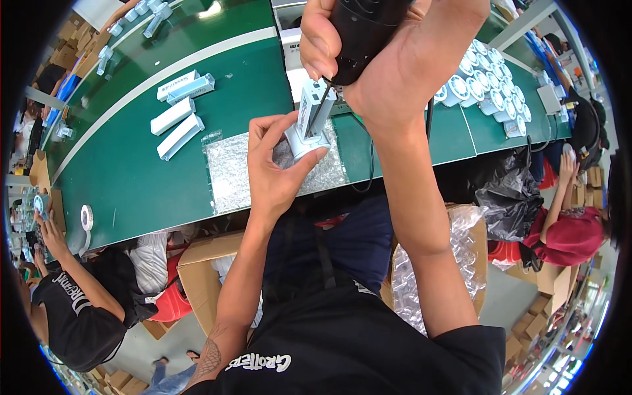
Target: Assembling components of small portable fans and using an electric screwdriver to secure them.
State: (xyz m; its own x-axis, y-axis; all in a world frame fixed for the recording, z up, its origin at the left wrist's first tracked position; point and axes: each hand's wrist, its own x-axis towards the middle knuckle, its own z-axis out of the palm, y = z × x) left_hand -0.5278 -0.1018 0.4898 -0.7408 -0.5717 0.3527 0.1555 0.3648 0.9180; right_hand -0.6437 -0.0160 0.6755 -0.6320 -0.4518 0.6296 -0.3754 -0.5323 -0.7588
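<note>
My left hand [275,172] is closed on the round base of a light-blue plastic housing [307,143], which stands upright with its long column pointing up and away from me. My right hand [396,82] grips a black power screwdriver [366,36] from above. The thin bit slants down along the column, and its tip reaches into the housing near the base. Whether a screw sits at the tip is too small to tell. Beneath the housing lies a silvery, crinkled sheet [238,172] on the green table [141,197].
Several light-blue and white long housings [172,116] lie to the left. Many round white-and-blue parts [484,85] crowd the right. A tape roll [87,218] stands near the left edge. Cartons [197,273] and clear plastic wrap [411,289] sit below the edge. Co-workers flank both sides.
</note>
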